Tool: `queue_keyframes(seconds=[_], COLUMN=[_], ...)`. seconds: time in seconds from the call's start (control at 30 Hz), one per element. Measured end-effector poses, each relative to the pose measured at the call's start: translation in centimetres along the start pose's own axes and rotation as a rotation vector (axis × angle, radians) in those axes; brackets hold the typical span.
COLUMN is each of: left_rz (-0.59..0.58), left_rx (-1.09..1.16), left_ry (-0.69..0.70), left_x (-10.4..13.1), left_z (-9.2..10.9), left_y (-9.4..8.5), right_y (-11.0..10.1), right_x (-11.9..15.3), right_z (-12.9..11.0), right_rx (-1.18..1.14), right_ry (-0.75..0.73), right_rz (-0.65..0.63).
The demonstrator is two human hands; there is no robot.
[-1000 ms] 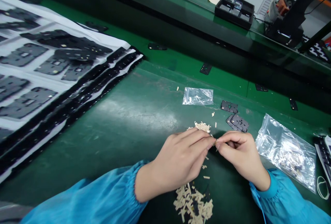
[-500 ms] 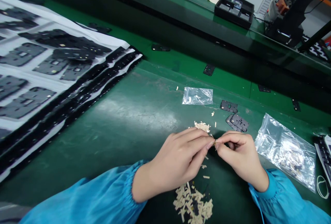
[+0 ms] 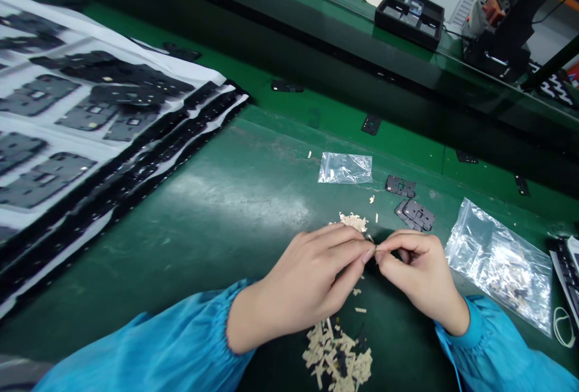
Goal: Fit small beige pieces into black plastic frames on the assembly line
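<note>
Head view: I see a tiny tan piece (image 3: 375, 249) right of center, a bit below mid-height, sitting where the two sets of fingertips meet. From the left hand (image 3: 307, 283) it lies directly right, off the tips; from the right hand (image 3: 418, 271) it lies directly left. Neither hand is nearer, both are on it. Long axis: I can't call it, too small and mostly hidden by fingers. Right hand: thumb and index together, pinched on the piece, other fingers curled under. Left hand: back of hand up, fingers stretched side by side toward the right, thumb and index tips together at the same piece; I read that as a pinch too, though the contact itself is covered. Just above the left fingers I get a small heap of tan scraps (image 3: 355, 222); a larger strip pile (image 3: 337, 359) sits at bottom center, below the left hand, apart from it. Above the right hand, two overlapping black plates (image 3: 418, 215) with a single black plate (image 3: 400, 186) just above them. Right side of frame: a clear bag with bits inside (image 3: 506, 265), beside the right hand. All of it on the green bench (image 3: 217, 229).
</note>
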State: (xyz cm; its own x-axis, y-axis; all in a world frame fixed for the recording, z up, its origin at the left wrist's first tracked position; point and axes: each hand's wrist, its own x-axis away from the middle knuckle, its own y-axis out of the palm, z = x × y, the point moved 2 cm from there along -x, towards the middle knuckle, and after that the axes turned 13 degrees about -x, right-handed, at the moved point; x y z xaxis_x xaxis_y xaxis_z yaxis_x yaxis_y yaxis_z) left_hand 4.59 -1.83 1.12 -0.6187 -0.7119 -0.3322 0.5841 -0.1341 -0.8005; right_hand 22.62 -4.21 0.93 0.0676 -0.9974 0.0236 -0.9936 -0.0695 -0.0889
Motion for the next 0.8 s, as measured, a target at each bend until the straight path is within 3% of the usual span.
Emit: queue_keyframes(seconds=[0.4, 0.63, 0.8], left_rz=[-0.063, -0.103, -0.094], left_rx=[-0.108, -0.113, -0.251], left_ry=[0.069, 0.037, -0.043], left_x=[0.3, -0.1, -0.4], left_z=[-0.3, 0.0, -1.2], left_y=[-0.1, -0.3, -0.3], right_y=[0.2, -0.1, -0.7], right_x=[0.2, 0.1, -0.2], right_z=[0.1, 1.0, 1.1], right_rx=[0.003, -0.129, -0.182], right_ry=[0.031, 0.184, 0.322], right_rz=[-0.029, -0.045, -0.058])
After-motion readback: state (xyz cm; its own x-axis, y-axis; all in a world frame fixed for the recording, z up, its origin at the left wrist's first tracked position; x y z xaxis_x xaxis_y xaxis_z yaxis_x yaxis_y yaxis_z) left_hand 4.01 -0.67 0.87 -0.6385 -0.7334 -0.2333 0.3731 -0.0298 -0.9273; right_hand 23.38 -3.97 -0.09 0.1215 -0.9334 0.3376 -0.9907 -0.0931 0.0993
